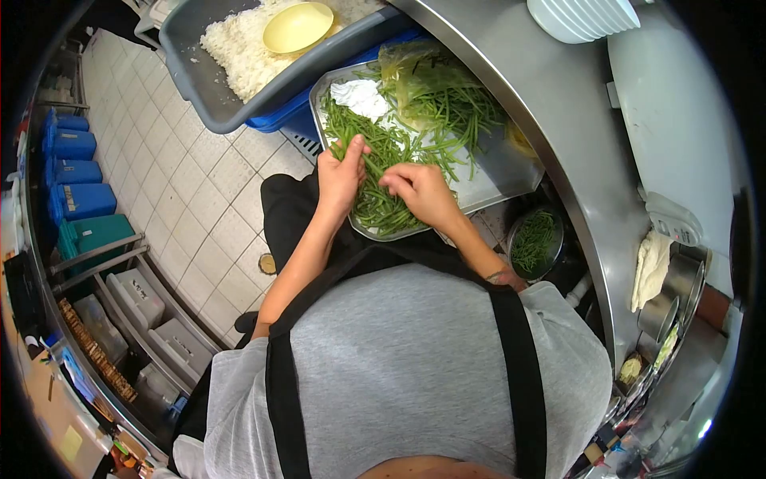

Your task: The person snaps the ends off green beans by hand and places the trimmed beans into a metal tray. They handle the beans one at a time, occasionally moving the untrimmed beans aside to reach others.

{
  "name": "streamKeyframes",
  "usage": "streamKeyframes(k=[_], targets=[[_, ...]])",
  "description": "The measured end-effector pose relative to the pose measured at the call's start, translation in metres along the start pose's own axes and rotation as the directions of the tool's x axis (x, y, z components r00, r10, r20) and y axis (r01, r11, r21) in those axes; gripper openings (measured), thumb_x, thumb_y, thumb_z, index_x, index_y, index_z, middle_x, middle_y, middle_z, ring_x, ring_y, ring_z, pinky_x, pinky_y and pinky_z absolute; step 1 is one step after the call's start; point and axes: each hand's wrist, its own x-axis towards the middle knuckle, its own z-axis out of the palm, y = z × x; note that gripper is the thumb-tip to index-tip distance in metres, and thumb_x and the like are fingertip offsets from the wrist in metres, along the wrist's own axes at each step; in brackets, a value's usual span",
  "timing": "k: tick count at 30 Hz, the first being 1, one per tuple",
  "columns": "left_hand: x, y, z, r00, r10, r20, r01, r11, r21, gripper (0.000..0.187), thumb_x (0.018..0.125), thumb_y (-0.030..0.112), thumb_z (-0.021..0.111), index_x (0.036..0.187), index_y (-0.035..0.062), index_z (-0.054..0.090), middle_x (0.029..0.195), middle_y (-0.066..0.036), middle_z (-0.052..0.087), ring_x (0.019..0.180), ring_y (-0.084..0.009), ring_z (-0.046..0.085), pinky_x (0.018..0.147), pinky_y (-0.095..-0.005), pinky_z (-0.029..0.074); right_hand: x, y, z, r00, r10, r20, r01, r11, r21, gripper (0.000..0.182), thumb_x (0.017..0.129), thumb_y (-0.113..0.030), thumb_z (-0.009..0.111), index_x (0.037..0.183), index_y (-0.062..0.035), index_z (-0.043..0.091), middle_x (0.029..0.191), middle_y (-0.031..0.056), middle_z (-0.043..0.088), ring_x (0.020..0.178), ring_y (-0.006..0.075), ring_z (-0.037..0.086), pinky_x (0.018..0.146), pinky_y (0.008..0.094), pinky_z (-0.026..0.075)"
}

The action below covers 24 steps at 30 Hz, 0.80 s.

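Observation:
My left hand (pixel 341 177) is closed around several green beans, whose ends stick out past the thumb. Close by, my right hand (pixel 419 190) has its fingers curled in a pinch at the lower end of those beans. Both hands are above a metal tray (pixel 499 185) resting at my lap. A heap of green beans (pixel 387 214) fills its near left part. More beans lie at the far side, partly in a yellowish plastic bag (pixel 405 76). A crumpled white piece (pixel 361 97) lies at the tray's upper left.
A grey tub (pixel 223 116) of white rice with a yellow bowl (pixel 298 28) stands beyond the tray. At the right, a pot (pixel 558 259) holds green beans below the steel counter (pixel 550 96). Stacked white bowls (pixel 586 17) sit on it. Blue bins (pixel 78 199) line the left.

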Motion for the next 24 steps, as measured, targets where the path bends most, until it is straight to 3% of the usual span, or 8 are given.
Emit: streamKeyframes(k=[7,9,11,13,15,16,19,24], targets=[[-0.001,-0.013,-0.003,0.995,-0.102,0.021,0.105,0.975,-0.194,0.024,0.093,0.027,0.05,0.081,0.006,0.05,0.054,0.004,0.032,0.043,-0.0074,0.028,0.042,-0.023,0.026,0.006,0.018,-0.01,0.954,0.177,-0.242,0.034,0.737,0.675,0.019,0.089,-0.014,0.054,0.088,0.0025,0.064,0.079,0.0022,0.064,0.07,0.0054,0.056,0.062,0.0193,0.045],[0.001,-0.014,-0.008,0.99,-0.141,-0.003,0.136,0.964,-0.229,0.025,0.093,0.027,0.05,0.079,0.0072,0.048,0.055,0.004,0.033,0.043,-0.0082,0.029,0.043,-0.0233,0.028,0.006,0.019,-0.026,0.961,0.186,-0.205,-0.006,0.753,0.658,0.016,0.087,-0.014,0.058,0.09,-0.0005,0.065,0.079,0.0012,0.063,0.072,0.0052,0.055,0.066,0.0194,0.045],[0.002,-0.015,-0.012,0.998,-0.063,0.016,0.065,0.962,-0.264,0.025,0.093,0.028,0.049,0.078,0.008,0.047,0.056,0.003,0.035,0.045,-0.0089,0.032,0.045,-0.0238,0.029,0.004,0.02,-0.038,0.986,0.085,0.146,-0.116,0.967,0.225,0.014,0.085,-0.013,0.06,0.093,-0.0016,0.066,0.079,-0.0004,0.061,0.071,0.0095,0.055,0.068,0.0217,0.046],[0.002,-0.009,-0.01,0.999,-0.047,0.002,0.046,0.968,-0.246,0.026,0.094,0.028,0.048,0.076,0.0085,0.045,0.057,0.002,0.037,0.047,-0.0096,0.034,0.047,-0.0242,0.03,0.001,0.03,-0.041,0.987,-0.124,0.098,0.13,0.989,-0.063,0.019,0.079,-0.019,0.067,0.091,-0.0043,0.067,0.082,0.0055,0.064,0.07,0.0154,0.059,0.068,0.027,0.048],[0.004,-0.005,-0.01,0.999,-0.036,-0.001,0.034,0.954,-0.299,0.028,0.094,0.029,0.048,0.076,0.0081,0.045,0.061,-0.001,0.045,0.05,-0.0116,0.044,0.049,-0.0248,0.038,0.005,0.047,-0.047,0.967,0.082,-0.239,-0.171,0.909,-0.379,0.025,0.075,-0.027,0.07,0.083,-0.0035,0.068,0.079,0.0127,0.064,0.066,0.0219,0.061,0.062,0.032,0.048],[0.003,-0.003,-0.007,0.999,-0.033,-0.006,0.029,0.953,-0.3,0.028,0.094,0.029,0.048,0.076,0.0081,0.045,0.061,-0.001,0.045,0.05,-0.0116,0.044,0.049,-0.0248,0.038,0.009,0.05,-0.053,0.924,0.167,-0.344,-0.308,0.858,-0.412,0.034,0.071,-0.036,0.072,0.072,-0.003,0.067,0.072,0.0162,0.063,0.066,0.0313,0.062,0.062,0.0388,0.049],[-0.001,-0.002,0.0,0.995,-0.071,-0.076,0.046,0.955,-0.293,0.028,0.094,0.027,0.049,0.077,0.0053,0.049,0.066,-0.005,0.053,0.051,-0.0137,0.052,0.051,-0.0257,0.045,0.021,0.052,-0.058,0.86,0.375,-0.347,-0.502,0.744,-0.442,0.038,0.071,-0.041,0.071,0.066,-0.0039,0.064,0.069,0.0166,0.063,0.063,0.0332,0.061,0.061,0.0404,0.049],[-0.003,-0.01,0.004,0.991,-0.049,0.124,0.063,0.992,-0.11,0.019,0.093,0.019,0.051,0.088,0.0005,0.054,0.066,-0.006,0.058,0.051,-0.0113,0.054,0.045,-0.0227,0.043,0.029,0.073,-0.04,0.857,0.28,-0.433,-0.473,0.76,-0.446,0.023,0.075,-0.027,0.066,0.07,-0.0044,0.064,0.071,0.0174,0.064,0.07,0.0371,0.062,0.065,0.044,0.05]])
